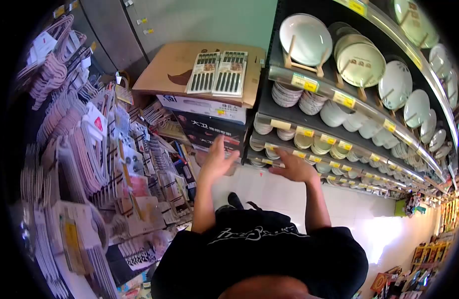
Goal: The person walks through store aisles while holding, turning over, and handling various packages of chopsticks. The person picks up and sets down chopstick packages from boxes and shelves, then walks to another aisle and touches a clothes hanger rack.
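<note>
My left hand [218, 162] is raised in front of the stacked boxes, its fingers apart and nothing in it. Level with it, my right hand [295, 167] hangs in the air before the lower bowl shelves, fingers stretched out and also holding nothing. Beyond the left hand stands a dark printed box [207, 124] under a white box [199, 107]. A flattened brown cardboard sheet [165, 65] covers the top of the stack. Two flat packs of dark chopsticks, a left pack [203, 73] and a right pack [230, 74], lie side by side on it.
Hangers [85, 144] and other packaged goods crowd a rack on the left. To the right, shelves carry upright plates [306, 40] on wooden stands and stacked bowls [334, 114], with yellow price tags [344, 98] along the edges. A pale tiled floor [349, 204] lies below.
</note>
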Action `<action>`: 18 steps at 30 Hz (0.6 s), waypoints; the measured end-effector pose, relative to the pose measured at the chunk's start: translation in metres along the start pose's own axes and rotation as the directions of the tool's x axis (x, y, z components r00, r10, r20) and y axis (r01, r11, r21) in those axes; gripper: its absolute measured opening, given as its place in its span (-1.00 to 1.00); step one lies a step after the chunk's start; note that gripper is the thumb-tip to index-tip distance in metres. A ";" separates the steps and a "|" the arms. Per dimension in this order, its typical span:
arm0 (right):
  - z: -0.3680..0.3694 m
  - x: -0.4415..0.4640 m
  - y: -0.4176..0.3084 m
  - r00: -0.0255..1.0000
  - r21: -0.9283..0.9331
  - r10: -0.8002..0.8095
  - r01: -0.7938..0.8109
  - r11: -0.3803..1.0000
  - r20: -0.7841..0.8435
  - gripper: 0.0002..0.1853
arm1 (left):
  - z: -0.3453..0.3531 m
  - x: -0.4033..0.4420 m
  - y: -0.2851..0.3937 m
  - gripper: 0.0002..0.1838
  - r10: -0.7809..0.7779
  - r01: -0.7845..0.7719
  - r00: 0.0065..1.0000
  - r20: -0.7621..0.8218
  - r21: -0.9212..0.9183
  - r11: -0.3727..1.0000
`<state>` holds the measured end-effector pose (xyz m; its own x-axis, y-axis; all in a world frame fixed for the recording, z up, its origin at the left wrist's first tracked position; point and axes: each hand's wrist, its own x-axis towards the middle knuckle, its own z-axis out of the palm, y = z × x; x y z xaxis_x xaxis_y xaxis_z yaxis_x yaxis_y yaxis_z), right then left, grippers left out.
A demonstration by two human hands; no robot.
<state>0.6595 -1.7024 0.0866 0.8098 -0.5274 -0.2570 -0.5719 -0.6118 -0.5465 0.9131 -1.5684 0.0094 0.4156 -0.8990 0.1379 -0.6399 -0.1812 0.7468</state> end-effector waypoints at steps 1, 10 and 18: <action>-0.012 0.020 -0.006 1.000 0.029 0.011 -0.011 1.000 -0.015 -0.17 | -0.008 0.028 -0.004 -0.14 0.019 -0.020 0.997 -0.073 -0.018 1.000; -0.015 0.205 0.003 0.957 0.800 -0.216 0.280 0.530 -0.192 -0.23 | -0.015 0.181 -0.023 -0.30 -0.139 0.083 0.898 -0.418 -0.149 0.985; -0.035 0.269 0.019 0.993 0.915 -0.092 0.105 0.389 -0.075 -0.32 | 0.010 0.205 -0.011 -0.42 -0.303 0.235 0.745 -0.595 -0.191 0.953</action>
<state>0.8617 -1.8761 0.0351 0.8470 -0.5113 -0.1455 -0.0178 0.2463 -0.9690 0.9990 -1.7551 0.0229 0.8879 -0.3774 0.2632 -0.3883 -0.3079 0.8685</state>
